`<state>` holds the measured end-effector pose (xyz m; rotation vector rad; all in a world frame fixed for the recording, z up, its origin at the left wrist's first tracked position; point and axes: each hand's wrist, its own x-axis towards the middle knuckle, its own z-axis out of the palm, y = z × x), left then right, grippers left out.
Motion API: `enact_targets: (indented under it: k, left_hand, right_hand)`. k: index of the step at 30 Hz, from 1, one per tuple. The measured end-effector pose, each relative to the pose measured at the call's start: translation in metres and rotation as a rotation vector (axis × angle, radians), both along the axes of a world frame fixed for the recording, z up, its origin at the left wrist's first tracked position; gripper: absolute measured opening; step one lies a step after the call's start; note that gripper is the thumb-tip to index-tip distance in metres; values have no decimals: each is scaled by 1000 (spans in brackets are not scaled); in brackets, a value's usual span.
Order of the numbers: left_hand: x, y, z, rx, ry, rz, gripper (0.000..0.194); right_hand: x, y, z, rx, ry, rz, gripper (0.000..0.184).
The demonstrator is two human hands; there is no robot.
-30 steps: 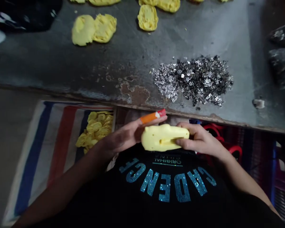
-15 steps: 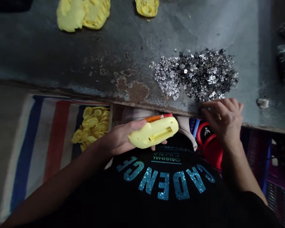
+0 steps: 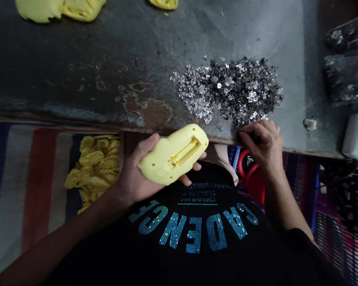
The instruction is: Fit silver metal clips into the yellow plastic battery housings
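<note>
My left hand [image 3: 134, 174] cradles a yellow plastic shell [image 3: 173, 155] over my lap, its hollow slotted side facing up. At the near edge of the worn grey table [image 3: 113, 71], my right hand [image 3: 264, 141] has its fingers curled in a pinch, right beside a heap of small shiny metal pieces [image 3: 229, 89]. What the fingers hold, if anything, is too small to see.
More yellow shells [image 3: 59, 8] lie at the table's far left. A pile of yellow parts [image 3: 92, 167] rests on a striped sack [image 3: 24, 186] below the table. Dark plastic bags [image 3: 346, 67] and a white device [image 3: 356, 137] are at the right. Red items [image 3: 250, 174] sit under the table.
My right hand let go of the shell and reached to the metal heap, curling its fingers there. My left hand tilted the shell up; the orange tool is out of sight.
</note>
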<state>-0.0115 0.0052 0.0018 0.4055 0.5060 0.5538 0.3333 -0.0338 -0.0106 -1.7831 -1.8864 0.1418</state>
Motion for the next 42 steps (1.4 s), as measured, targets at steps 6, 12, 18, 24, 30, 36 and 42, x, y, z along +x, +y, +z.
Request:
enact_targets:
  k: [6,12,18,24,30,36,42]
  left_hand:
    - [5,0,-1,-27,39,-13,73]
    - [7,-3,-1,-68,74,-36,74]
    - [8,-4,-3,-44,-8,-30,68]
    - [12,-1,0,-71,-37,-53,62]
    - [11,-2,0,-46,-21,-31,62]
    - [10,-1,-4,-37,-51,-57,62]
    - [6,-2,-7,-67,-93,-76,63]
  right_hand:
    - [3,1,2,41,-117,-25,15]
    - [1,15,8,62,-243,151,21]
    - [15,3,15,-11,-165,45,17]
    - [2,7,11,32,-174,14,13]
    - [-7,23,7,18,-276,-1,12]
    - [-10,24,14,19,-296,23,13]
    - [-12,19,10,20,-282,43,14]
